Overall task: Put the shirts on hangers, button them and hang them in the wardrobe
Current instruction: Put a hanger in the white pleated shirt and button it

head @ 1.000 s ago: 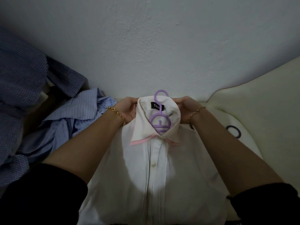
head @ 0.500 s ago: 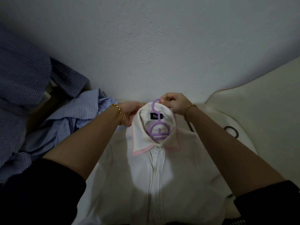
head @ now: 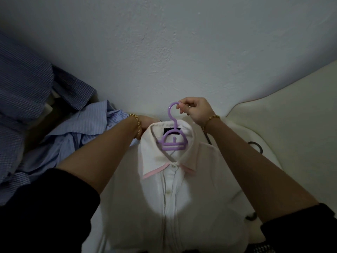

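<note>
A white shirt (head: 175,207) with a pink-edged collar lies front up before me, buttoned down the placket, on a purple plastic hanger (head: 173,143). The hanger's hook rises above the collar. My right hand (head: 195,111) pinches the tip of that hook. My left hand (head: 145,122) is at the collar's back left edge, mostly hidden behind the shirt and my wrist, so its fingers do not show.
A light blue striped shirt (head: 82,132) and a dark blue checked shirt (head: 23,84) are heaped at the left. A cream cushion (head: 291,114) lies at the right with a dark ring (head: 256,147) on it. A pale wall (head: 164,52) stands close ahead.
My right hand left the collar's right side and took hold of the hanger's hook. The hook and collar have come up a little. My left hand stayed at the collar's left.
</note>
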